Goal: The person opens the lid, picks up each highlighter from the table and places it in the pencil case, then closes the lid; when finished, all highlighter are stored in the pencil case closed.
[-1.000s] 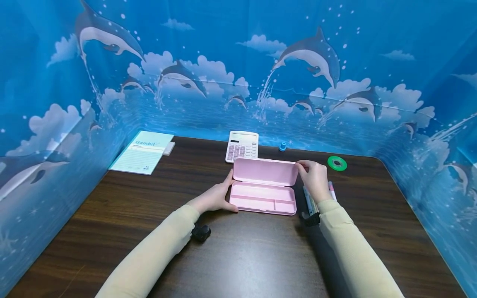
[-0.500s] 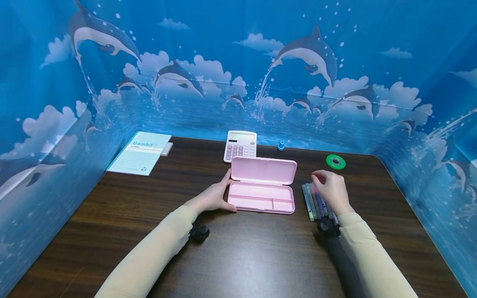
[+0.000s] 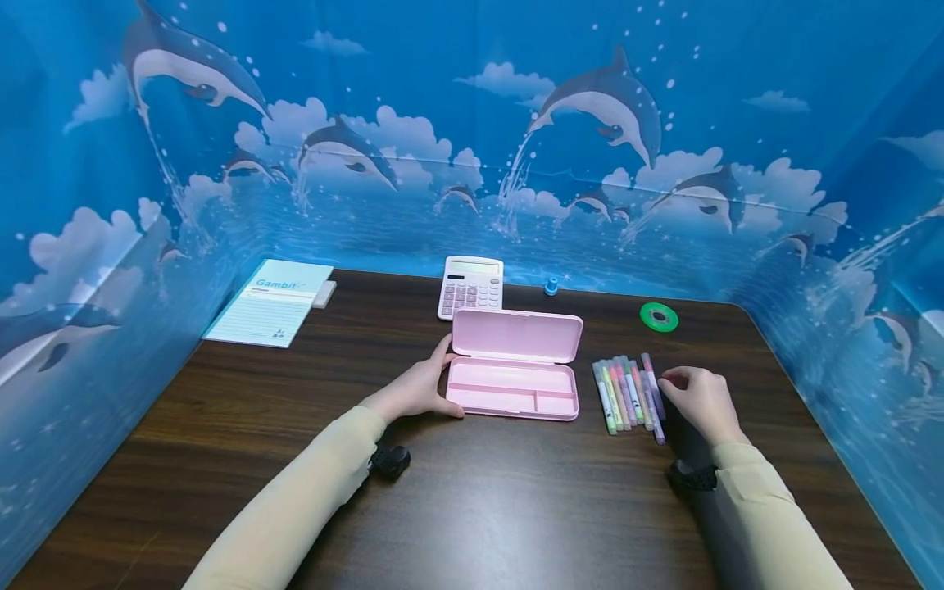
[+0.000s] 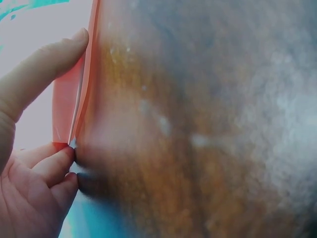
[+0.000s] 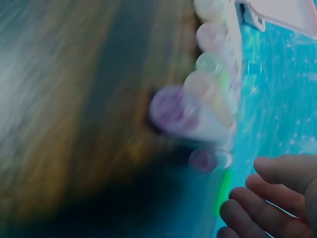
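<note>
A pink pencil case (image 3: 490,375) lies with its lid raised, its compartments bare. My left hand (image 3: 415,388) holds its left end, thumb at the front corner and fingers toward the hinge. In the left wrist view the thumb (image 4: 62,54) presses along the case's edge (image 4: 67,109). Several coloured markers (image 3: 623,395) lie side by side to the right of the case. Just right of them is my right hand (image 3: 704,401), fingers loosely bent and holding nothing. The right wrist view shows this hand (image 5: 277,198) apart from the purple-ended marker (image 5: 171,110).
Behind the case stands a white calculator (image 3: 472,287), near a small blue object (image 3: 551,286). A green tape roll (image 3: 659,317) lies at the back right. At the back left a notebook (image 3: 269,303) partly covers a white block (image 3: 324,294). A dolphin-print curtain (image 3: 413,205) borders the table.
My right hand has left the lid's right corner and moved right and toward me, past the markers, uncovering them. My left hand still holds the case, and the lid stays up.
</note>
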Available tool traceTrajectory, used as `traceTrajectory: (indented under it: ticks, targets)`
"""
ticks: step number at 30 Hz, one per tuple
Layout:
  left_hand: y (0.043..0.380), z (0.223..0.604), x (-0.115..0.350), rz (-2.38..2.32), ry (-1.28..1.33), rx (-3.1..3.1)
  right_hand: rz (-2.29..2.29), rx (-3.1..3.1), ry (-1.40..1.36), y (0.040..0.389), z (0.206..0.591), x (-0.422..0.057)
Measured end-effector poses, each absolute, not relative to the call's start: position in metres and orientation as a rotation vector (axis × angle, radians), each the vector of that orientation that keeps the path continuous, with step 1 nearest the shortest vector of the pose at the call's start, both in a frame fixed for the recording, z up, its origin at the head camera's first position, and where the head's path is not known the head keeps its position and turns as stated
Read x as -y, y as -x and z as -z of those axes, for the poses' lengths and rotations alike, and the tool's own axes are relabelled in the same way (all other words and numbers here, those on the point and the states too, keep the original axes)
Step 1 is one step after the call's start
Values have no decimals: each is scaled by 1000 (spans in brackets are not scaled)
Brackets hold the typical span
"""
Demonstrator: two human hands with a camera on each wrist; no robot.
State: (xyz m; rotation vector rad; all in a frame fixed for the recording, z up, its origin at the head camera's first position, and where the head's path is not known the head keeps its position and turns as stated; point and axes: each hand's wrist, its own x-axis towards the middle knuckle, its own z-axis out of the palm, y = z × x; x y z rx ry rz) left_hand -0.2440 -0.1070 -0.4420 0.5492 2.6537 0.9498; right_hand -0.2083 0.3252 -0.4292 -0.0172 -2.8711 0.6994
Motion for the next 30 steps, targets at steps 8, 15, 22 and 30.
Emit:
traceTrajectory:
  ticks: [8, 15, 22, 30]
  targets:
    - [242, 438, 106, -950, -547, -2648, -745, 2977, 57, 209, 436, -331]
    - [244, 440, 106, -946, -548, -2645, -744, 3017, 77, 212, 436, -330]
    - [244, 441, 106, -932, -576, -2651, -730, 3065, 99, 213, 433, -332]
    - [244, 441, 108, -936, -587, -2661, -709, 3122, 170, 216, 430, -330]
